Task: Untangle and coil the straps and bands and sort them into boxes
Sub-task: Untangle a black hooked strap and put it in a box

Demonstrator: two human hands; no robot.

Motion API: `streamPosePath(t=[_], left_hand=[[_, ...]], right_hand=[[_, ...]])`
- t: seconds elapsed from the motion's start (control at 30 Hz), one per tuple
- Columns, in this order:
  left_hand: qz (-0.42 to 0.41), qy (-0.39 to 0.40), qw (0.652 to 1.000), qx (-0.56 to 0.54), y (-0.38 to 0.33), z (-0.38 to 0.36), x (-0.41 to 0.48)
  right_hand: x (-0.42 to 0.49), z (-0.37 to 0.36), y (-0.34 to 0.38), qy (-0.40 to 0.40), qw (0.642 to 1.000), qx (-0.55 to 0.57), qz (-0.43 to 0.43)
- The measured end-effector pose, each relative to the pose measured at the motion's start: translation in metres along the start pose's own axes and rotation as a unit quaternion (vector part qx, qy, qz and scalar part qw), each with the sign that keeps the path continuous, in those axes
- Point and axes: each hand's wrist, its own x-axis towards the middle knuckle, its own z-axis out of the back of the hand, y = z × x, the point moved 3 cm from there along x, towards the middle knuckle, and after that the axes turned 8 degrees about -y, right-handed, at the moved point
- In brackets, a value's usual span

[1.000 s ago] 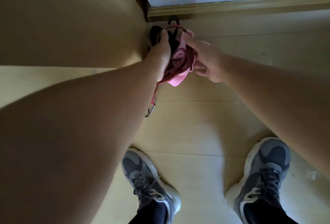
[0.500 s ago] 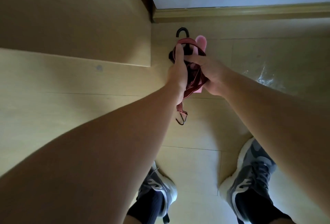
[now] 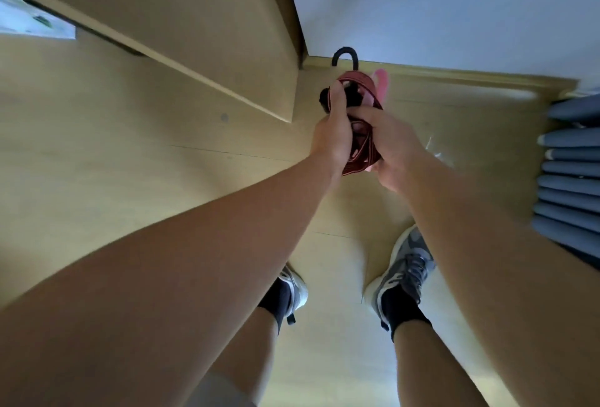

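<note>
Loose hook end no longer dangles; our left hand (image 3: 331, 137) and right hand (image 3: 394, 147) both clamp the flat red strap coil (image 3: 359, 161).

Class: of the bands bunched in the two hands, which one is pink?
The pink band poking out at upper right; the striped strap looped beside it is dark red, the hook black.

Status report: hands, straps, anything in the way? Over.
Left hand and right hand both gripping one bundle. Red strap, pink band, black hook bunched together, not sorted. No box in view, nothing blocking.
</note>
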Motion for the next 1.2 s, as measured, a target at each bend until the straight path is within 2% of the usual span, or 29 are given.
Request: streamPosePath(t=[0.2, 0.37, 0.5, 0.73, 0.9, 1.2], left_hand=[[-0.057, 0.029, 0.998, 0.013, -0.065, 0.001, -0.117], [-0.123, 0.06, 0.988, 0.077, -0.131, 0.013, -0.233], [-0.157, 0.05, 0.981, 0.101, -0.177, 0.03, -0.321], [-0.205, 0.078, 0.972, 0.089, -0.216, 0.072, -0.465], [-0.209, 0.079, 0.975, 0.008, -0.233, 0.104, -0.523], [-0.235, 0.102, 0.966, -0.02, -0.306, 0.16, -0.567]], right_hand=[[-0.109, -0.005, 0.061, -0.015, 0.999, -0.015, 0.046], [-0.223, -0.017, 0.11, -0.014, 0.997, 0.004, 0.078], [-0.32, -0.03, 0.15, -0.021, 0.994, 0.007, 0.11], [-0.476, -0.058, 0.185, -0.016, 0.983, 0.024, 0.179], [-0.544, -0.094, 0.194, -0.041, 0.972, -0.015, 0.23], [-0.599, -0.166, 0.233, -0.06, 0.948, -0.033, 0.31]])
